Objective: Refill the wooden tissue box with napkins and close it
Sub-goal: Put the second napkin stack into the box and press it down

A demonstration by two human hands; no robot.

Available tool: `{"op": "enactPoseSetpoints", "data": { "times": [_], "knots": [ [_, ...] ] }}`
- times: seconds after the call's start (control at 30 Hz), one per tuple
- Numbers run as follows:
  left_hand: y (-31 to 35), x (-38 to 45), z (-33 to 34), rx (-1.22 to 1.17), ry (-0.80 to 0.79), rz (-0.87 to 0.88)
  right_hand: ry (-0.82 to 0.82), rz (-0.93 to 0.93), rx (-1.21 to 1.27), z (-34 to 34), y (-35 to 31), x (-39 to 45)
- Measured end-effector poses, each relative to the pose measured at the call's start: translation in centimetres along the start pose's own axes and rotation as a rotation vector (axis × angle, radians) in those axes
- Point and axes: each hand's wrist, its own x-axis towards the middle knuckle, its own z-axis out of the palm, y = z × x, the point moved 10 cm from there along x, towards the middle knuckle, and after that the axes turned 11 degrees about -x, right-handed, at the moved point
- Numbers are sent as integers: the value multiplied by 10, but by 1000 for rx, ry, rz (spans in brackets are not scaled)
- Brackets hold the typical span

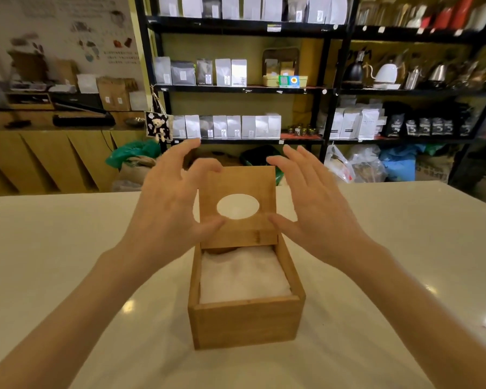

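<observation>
Wooden tissue box point(246, 318) sits on the white countertop point(68, 262), near the front edge, centred between the forearms. Box body is open at the top. White napkins point(242, 276) fill the interior almost up to the rim; refill step looks done.

Hinged lid point(237, 189) with oval dispensing hole point(237, 206) stands raised at the far side of the box, tilted up toward the camera, not yet lowered.

Left hand point(166, 209): fingers spread and loosely curved, beside the lid's left edge; thumb near its lower left corner. Contact uncertain, motion blur. Nothing gripped.

Right hand point(317, 209): fingers extended and apart, beside the lid's right edge; thumb close to its lower right corner. Also holding nothing.

Judgement: task mostly complete. Remaining: swing the lid down flat onto the box, ideally with a napkin reachable through the hole.

Background: dark shelving point(236, 89) with white pouches and kettles, well apart from the work.
</observation>
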Motion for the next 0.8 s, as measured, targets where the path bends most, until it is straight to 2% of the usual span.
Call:
{"op": "enactPoseSetpoints", "data": {
  "times": [0.1, 0.23, 0.37, 0.63, 0.8],
  "knots": [
    [-15, 2, 23, 81, -119, -66, -12, -37, -6, 10, -9, 7],
    [-28, 0, 36, 93, -185, -118, -32, -112, 26, 18, -11, 7],
    [-26, 0, 32, 92, -148, -121, -18, -141, 42, 20, -10, 7],
    [-9, -12, 16, 253, -29, -8, 209, -145, -120, 4, -15, -4],
    [5, -31, 6, 247, -22, 7, 293, -116, -73, -12, -19, -25]
  ]
}}
